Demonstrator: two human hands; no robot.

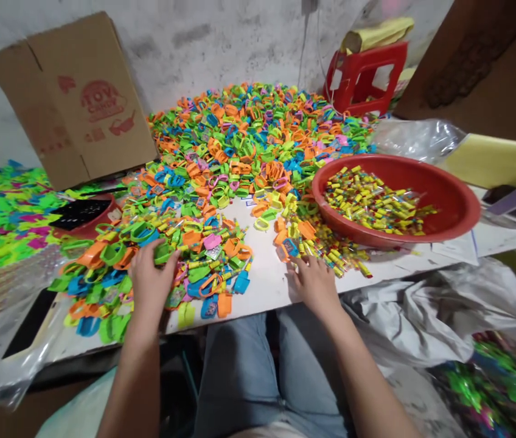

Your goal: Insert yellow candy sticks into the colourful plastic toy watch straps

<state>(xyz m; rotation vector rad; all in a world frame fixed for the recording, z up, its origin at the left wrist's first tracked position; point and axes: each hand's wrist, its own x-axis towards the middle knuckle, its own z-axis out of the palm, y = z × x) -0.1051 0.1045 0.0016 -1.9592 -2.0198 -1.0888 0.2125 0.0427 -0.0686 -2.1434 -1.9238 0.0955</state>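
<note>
The white table [262, 267] ends at a front edge just before the person's jeans [240, 365], and a bare strip runs inward from that edge between the left hand's heap and the smaller pile at the right hand; more bare surface lies along the edge in front of the large red basin [449, 207], while a wall [240, 42] closes off the back and a cardboard box [80, 103] leans at the back left; counted, there are two hands, one large basin, one smaller red bowl [109, 216] with black contents, one box and one red stool [367, 79] bearing a yellow roll [376, 35], but the plastic watch-like pieces [240, 137] and yellow wrapped sticks [376, 201] are too many to count; the pieces lie in a big mound before the wall and in a nearer heap around the left hand, looped, with flat faces, in orange, green, blue, yellow and pink, and the sticks, yellow with red and other bright bits in clear wrap, fill part of the basin, spill just beside it and mix into the near heap; the left hand [151, 267] is half open over that heap, thumb apart from fingers with a green piece [162, 252] between, gripped or not I cannot tell; the right hand [315, 280] is loosely bent, fingertips at the small pile's front, and whether it pinches anything I cannot tell
</note>
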